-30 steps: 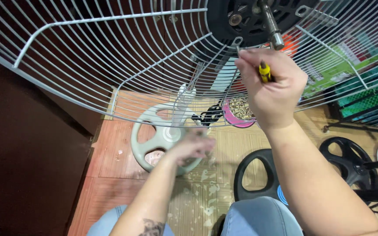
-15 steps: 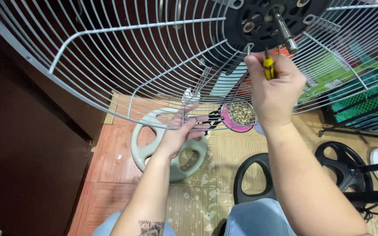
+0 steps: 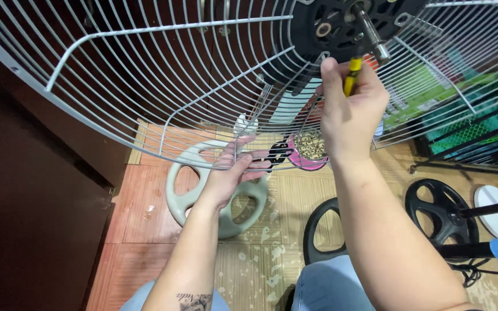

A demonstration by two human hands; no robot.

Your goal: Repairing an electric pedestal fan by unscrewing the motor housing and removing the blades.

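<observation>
Wire grille now fills the frame's upper half, closer than before, as our left hand curls round its lower rim and our right hand grips a yellow-handled screwdriver below the black hub at upper right.

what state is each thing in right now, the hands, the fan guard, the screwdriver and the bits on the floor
left hand: fingers curled on the guard's lower wires
right hand: closed around the yellow-handled screwdriver
wire fan guard: tilted, mounted on the black motor hub
motor shaft: bare, no blade on it
pink bowl: on the floor, holding small parts
grey round base: lying flat on the floor
</observation>
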